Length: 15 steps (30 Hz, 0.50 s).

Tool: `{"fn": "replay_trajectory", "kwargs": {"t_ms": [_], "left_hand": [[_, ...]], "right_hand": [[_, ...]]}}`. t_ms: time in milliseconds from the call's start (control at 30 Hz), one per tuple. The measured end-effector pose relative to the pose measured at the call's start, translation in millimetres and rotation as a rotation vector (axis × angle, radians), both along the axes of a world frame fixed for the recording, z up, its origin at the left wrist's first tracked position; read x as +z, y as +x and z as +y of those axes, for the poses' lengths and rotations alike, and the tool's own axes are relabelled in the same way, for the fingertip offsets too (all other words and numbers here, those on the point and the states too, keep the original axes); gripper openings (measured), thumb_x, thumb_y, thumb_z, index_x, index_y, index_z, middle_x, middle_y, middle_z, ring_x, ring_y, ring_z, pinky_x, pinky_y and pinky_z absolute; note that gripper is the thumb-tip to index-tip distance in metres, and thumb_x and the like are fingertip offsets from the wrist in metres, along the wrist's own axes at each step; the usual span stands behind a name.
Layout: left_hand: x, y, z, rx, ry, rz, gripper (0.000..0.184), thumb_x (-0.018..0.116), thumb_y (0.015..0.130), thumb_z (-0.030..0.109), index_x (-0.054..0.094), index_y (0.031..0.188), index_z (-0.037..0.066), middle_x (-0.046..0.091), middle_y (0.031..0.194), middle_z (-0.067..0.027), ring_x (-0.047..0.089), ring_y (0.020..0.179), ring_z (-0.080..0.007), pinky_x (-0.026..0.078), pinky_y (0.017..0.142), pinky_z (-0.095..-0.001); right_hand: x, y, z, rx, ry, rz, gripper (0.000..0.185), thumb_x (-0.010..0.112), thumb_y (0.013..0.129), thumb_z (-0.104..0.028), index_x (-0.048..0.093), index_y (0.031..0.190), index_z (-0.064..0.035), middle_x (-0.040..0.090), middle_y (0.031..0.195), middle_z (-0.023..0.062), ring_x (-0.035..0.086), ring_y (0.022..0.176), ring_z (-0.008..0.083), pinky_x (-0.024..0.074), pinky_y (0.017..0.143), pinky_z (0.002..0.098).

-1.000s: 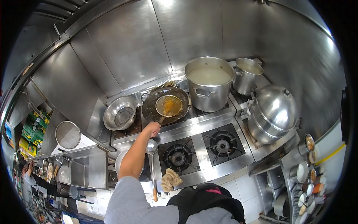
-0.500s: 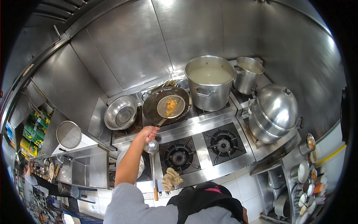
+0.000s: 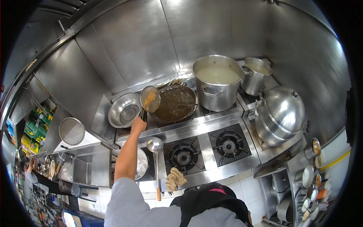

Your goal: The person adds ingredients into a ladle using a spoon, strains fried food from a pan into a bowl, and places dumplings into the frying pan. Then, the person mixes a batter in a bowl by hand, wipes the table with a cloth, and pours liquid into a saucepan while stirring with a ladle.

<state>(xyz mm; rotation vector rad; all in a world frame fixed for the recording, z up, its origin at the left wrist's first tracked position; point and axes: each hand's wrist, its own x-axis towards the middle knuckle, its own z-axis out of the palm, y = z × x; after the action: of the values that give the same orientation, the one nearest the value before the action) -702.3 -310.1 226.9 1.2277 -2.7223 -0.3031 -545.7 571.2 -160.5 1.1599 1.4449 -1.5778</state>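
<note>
My left hand (image 3: 139,125) is closed around the handle of a round mesh strainer (image 3: 145,107). Orange-brown fried bits (image 3: 150,98) lie in its mesh, which is tilted. The strainer hangs between a wide steel bowl (image 3: 116,115) on the left and a dark wok (image 3: 176,104) on the right, overlapping the wok's left rim. Brown liquid, looking like oil, covers the wok's bottom. Below the hand, a long ladle (image 3: 155,145) with a wooden grip rests across the stove front beside a pan of white contents (image 3: 141,166). My right hand is out of view.
A large stockpot (image 3: 217,90) of cloudy liquid and a smaller pot (image 3: 255,81) stand right of the wok. Farther right is a domed steamer (image 3: 281,115). Two burners (image 3: 184,157) and a crumpled cloth (image 3: 175,179) are in front. A sink (image 3: 82,169) lies left.
My left hand has carried the strainer with its fried bits leftward from over the wok towards the steel bowl. The strainer is more tilted, and the wok's liquid is uncovered.
</note>
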Motion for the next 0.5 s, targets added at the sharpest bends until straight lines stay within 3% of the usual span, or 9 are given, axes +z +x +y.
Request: {"fn": "replay_trajectory", "kwargs": {"t_ms": [100,200,267,300,333,400,500], "left_hand": [[-77.5,-12.8,-53.4,-0.115,0.02,-0.157,0.042,0.057,0.081,0.019,0.061,0.112,-0.009,0.062,0.117,-0.0332,0.061,0.112,-0.0442,0.048,0.096,-0.047],[-94.0,-27.3,-47.6,-0.238,0.091,-0.254,0.04,0.057,0.08,0.019,0.063,0.107,-0.01,0.066,0.107,-0.0339,0.066,0.102,-0.0441,0.052,0.088,-0.0456],[-36.6,-29.6,20.8,0.0,0.468,-0.03,0.039,0.055,0.079,0.017,0.064,0.103,-0.012,0.067,0.093,-0.0345,0.07,0.081,-0.0418,0.054,0.072,-0.0458],[-57.2,-36.3,13.1,-0.017,0.526,0.065,0.028,0.052,0.079,0.015,0.065,0.088,-0.01,0.065,0.073,-0.0271,0.062,0.052,-0.0353,0.046,0.048,-0.046],[-57.7,-38.3,17.1,-0.016,0.527,0.067,0.028,0.052,0.079,0.015,0.065,0.088,-0.01,0.065,0.073,-0.0271,0.062,0.052,-0.0353,0.046,0.048,-0.046],[-61.6,-48.4,32.7,0.049,0.835,0.219,0.019,0.049,0.08,0.012,0.059,0.074,-0.003,0.057,0.06,-0.0167,0.05,0.042,-0.025,0.034,0.038,-0.0402],[-54.8,-58.1,60.0,0.128,0.998,0.244,0.015,0.046,0.082,0.011,0.052,0.07,0.003,0.051,0.057,-0.0098,0.043,0.042,-0.0183,0.029,0.037,-0.034]], "right_hand": [[32.1,-15.8,-11.5,0.077,0.012,0.067,0.044,0.048,0.099,-0.029,0.047,0.138,-0.0093,0.057,0.119,0.0113,0.059,0.095,0.0298,0.0514,0.076,0.0461],[31.5,-18.7,-10.9,0.095,0.001,0.095,0.043,0.047,0.099,-0.028,0.047,0.138,-0.0088,0.056,0.12,0.0118,0.059,0.097,0.0302,0.052,0.077,0.0477],[31.1,-21.5,-10.6,0.067,0.03,0.052,0.043,0.047,0.099,-0.029,0.048,0.137,-0.0092,0.056,0.12,0.0119,0.059,0.097,0.0301,0.052,0.077,0.0481],[30.4,-22.4,-9.7,0.069,0.031,0.054,0.043,0.047,0.099,-0.029,0.048,0.137,-0.0092,0.056,0.12,0.0119,0.059,0.097,0.0301,0.052,0.077,0.0481],[25.6,-21.3,-7.2,0.063,0.036,0.043,0.043,0.048,0.099,-0.029,0.048,0.137,-0.0095,0.056,0.12,0.0118,0.059,0.097,0.03,0.0517,0.077,0.0479],[14.8,-16.7,-2.8,0.052,0.044,0.021,0.042,0.048,0.099,-0.03,0.049,0.137,-0.01,0.057,0.12,0.0117,0.059,0.097,0.0298,0.051,0.078,0.0474],[2.3,-13.1,1.3,0.042,0.05,0.0,0.042,0.049,0.099,-0.03,0.049,0.136,-0.0105,0.057,0.12,0.0115,0.059,0.098,0.0296,0.0503,0.078,0.0469]]}}
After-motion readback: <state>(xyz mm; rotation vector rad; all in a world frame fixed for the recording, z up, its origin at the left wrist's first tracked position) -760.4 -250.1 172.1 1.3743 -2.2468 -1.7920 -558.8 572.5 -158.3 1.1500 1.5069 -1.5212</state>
